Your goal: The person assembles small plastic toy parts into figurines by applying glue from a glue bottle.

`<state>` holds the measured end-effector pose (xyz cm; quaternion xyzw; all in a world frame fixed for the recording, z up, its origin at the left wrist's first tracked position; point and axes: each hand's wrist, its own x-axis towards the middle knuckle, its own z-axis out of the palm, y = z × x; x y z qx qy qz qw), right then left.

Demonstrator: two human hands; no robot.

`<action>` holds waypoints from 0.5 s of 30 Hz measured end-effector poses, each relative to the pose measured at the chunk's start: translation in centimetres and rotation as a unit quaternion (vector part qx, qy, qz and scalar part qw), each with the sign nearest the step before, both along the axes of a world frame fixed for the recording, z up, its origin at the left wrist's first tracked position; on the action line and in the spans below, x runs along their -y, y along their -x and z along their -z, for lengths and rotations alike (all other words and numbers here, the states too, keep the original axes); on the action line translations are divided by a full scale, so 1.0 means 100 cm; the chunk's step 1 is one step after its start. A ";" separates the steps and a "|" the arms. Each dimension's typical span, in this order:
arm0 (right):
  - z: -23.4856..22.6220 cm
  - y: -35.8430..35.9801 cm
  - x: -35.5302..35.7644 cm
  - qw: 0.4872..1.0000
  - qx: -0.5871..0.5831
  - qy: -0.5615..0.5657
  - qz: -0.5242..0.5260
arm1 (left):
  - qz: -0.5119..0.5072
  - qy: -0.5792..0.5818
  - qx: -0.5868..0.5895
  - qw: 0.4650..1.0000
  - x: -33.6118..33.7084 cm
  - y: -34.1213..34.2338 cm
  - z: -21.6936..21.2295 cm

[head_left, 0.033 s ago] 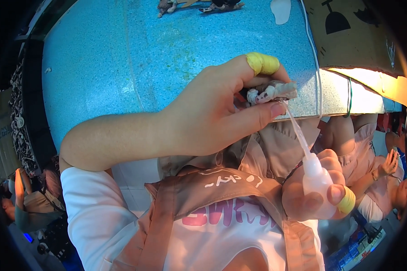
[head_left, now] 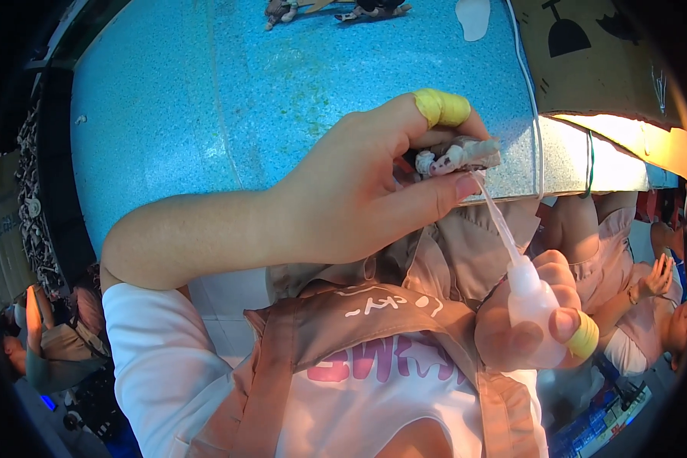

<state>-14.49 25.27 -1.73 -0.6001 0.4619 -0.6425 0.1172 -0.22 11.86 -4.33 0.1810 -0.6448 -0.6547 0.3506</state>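
My left hand (head_left: 359, 198) is raised in front of my chest and pinches a small grey-brown figure part with white spots (head_left: 458, 156) between thumb and fingers. Its index finger wears a yellow wrap (head_left: 443, 107). My right hand (head_left: 527, 336), lower right, grips a small translucent squeeze bottle (head_left: 530, 301); one of its fingers also wears a yellow wrap (head_left: 584, 336). The bottle's long thin nozzle (head_left: 496, 214) slants up, and its tip meets the underside of the part.
A blue speckled tabletop (head_left: 267, 84) fills the upper view, with small figures (head_left: 282, 11) and a white blob (head_left: 473, 17) at its far edge. A cardboard box (head_left: 595, 69) and a white cable (head_left: 528, 84) lie right. Other people sit at right (head_left: 649, 282) and left (head_left: 42, 336).
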 end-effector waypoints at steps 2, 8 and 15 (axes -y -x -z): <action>0.008 0.004 0.003 0.999 0.002 0.031 0.025 | -0.004 0.003 -0.001 1.000 0.001 0.000 -0.001; 0.004 0.007 0.011 0.986 0.115 -0.021 0.119 | 0.102 -0.020 0.071 0.992 0.009 -0.012 -0.019; 0.036 0.035 0.060 0.956 0.196 -0.205 0.074 | 0.090 -0.113 -0.044 0.989 -0.005 -0.004 -0.018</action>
